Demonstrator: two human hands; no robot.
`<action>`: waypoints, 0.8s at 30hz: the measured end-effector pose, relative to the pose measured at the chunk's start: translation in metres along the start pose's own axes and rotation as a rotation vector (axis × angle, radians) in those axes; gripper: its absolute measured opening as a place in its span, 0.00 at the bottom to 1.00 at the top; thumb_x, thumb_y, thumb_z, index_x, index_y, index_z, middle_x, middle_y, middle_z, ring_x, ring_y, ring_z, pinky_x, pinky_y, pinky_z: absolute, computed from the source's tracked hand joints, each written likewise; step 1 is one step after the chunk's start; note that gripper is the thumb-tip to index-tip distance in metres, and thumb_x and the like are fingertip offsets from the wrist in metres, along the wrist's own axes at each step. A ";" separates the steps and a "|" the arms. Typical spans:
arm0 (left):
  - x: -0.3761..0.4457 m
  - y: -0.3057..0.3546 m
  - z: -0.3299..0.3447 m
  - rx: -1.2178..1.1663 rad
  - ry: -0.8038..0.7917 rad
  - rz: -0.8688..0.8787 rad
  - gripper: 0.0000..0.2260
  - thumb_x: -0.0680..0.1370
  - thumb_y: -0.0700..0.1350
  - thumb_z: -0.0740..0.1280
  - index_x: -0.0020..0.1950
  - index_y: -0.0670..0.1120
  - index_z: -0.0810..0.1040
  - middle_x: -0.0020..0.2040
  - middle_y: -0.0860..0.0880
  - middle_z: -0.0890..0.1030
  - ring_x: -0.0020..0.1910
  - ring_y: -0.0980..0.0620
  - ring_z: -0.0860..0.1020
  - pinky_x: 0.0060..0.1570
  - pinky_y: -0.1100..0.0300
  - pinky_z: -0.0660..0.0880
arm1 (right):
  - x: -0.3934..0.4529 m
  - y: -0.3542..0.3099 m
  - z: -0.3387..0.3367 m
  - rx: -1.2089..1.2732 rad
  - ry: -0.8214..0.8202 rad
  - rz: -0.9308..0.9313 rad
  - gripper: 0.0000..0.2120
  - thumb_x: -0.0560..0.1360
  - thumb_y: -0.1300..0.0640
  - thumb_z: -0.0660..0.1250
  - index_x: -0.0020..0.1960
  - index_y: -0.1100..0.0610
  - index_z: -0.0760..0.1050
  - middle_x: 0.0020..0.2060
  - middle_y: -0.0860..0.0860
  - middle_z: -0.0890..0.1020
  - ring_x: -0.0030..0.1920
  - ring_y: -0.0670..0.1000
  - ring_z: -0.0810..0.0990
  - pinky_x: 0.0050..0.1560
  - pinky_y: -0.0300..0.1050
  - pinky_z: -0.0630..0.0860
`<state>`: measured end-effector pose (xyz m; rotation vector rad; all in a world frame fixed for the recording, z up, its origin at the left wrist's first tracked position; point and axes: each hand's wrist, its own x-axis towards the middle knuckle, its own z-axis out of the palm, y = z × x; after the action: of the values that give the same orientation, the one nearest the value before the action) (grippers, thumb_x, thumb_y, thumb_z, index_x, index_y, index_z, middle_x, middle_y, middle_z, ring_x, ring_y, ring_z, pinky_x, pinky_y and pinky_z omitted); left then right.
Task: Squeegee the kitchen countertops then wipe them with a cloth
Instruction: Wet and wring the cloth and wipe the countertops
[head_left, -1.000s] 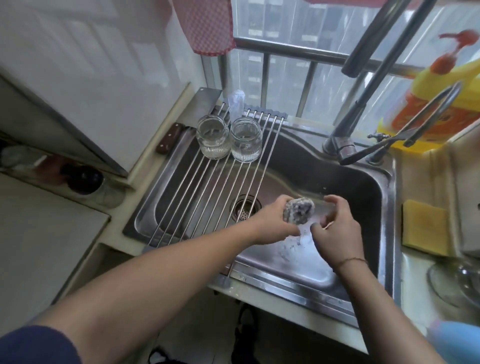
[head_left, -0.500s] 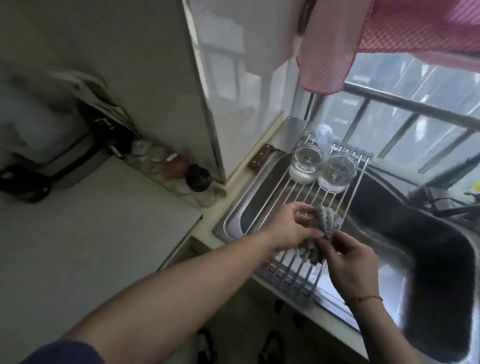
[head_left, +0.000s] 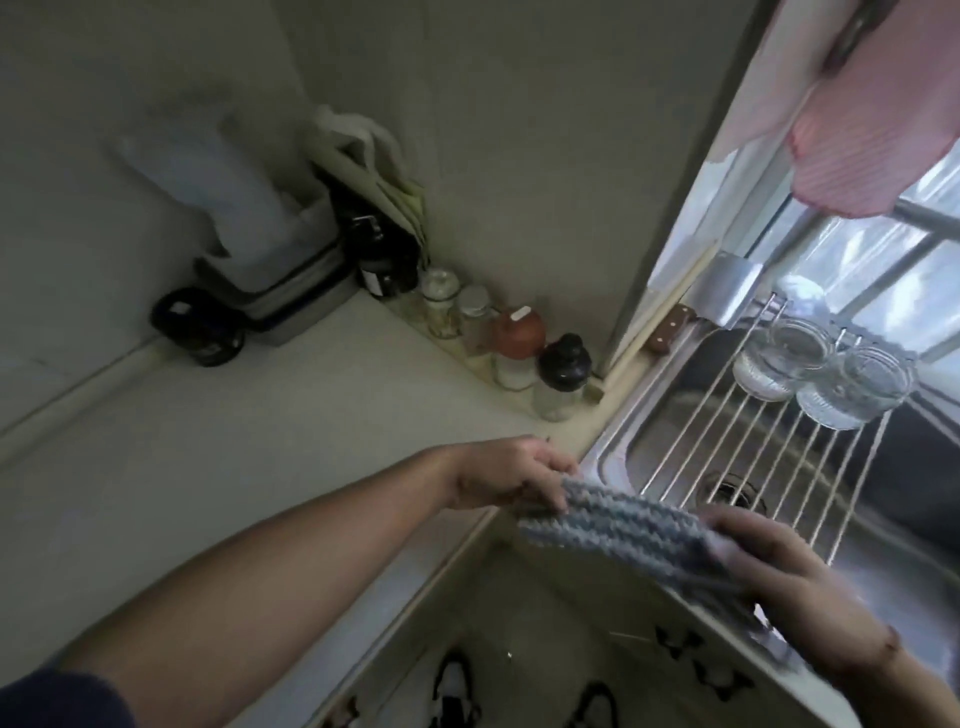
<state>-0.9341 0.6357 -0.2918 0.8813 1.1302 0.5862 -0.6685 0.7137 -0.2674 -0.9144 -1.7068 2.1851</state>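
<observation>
Grey knitted cloth (head_left: 639, 535) stretched flat between both hands, left hand (head_left: 506, 475) pinching its left edge over the table (head_left: 218, 467) corner, right hand (head_left: 795, 577) gripping its right end above the steel sink (head_left: 628, 431) rim, two glass jars (head_left: 821, 376) on the wire rack (head_left: 753, 457).

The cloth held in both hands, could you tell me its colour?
Grey-blue, ribbed knit cloth; head view.

The cloth (head_left: 639, 535) is grey, ribbed knit fabric, coarse and matt. The sink (head_left: 893, 582) and its rack (head_left: 769, 441) of thin rods are bright, smooth metal, and the 2 jars (head_left: 826, 371) on the rack are clear ribbed glass. The countertop (head_left: 208, 467) looks pale, smooth and matt.
</observation>
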 end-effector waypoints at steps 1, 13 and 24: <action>-0.010 -0.006 -0.010 -0.041 0.003 -0.009 0.09 0.68 0.39 0.66 0.47 0.42 0.75 0.39 0.47 0.76 0.36 0.53 0.76 0.35 0.65 0.72 | 0.004 0.000 0.007 -0.063 -0.014 -0.003 0.05 0.71 0.57 0.74 0.42 0.58 0.82 0.34 0.55 0.82 0.33 0.48 0.79 0.34 0.35 0.75; -0.033 -0.015 -0.154 0.348 0.732 0.026 0.17 0.76 0.44 0.71 0.64 0.43 0.76 0.52 0.42 0.80 0.42 0.52 0.78 0.37 0.65 0.74 | 0.133 0.033 0.093 -0.663 0.641 -0.048 0.08 0.73 0.54 0.72 0.50 0.53 0.79 0.42 0.48 0.82 0.41 0.46 0.79 0.41 0.38 0.73; -0.007 -0.076 -0.176 1.384 0.772 0.345 0.15 0.77 0.50 0.62 0.58 0.46 0.82 0.56 0.45 0.81 0.54 0.43 0.77 0.53 0.52 0.74 | 0.170 0.087 0.116 -1.189 0.511 -0.471 0.16 0.69 0.64 0.73 0.56 0.60 0.80 0.53 0.57 0.80 0.51 0.61 0.74 0.54 0.51 0.75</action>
<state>-1.1037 0.6411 -0.3807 2.1711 2.1603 0.3522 -0.8525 0.6848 -0.3900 -0.9724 -2.4927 0.4388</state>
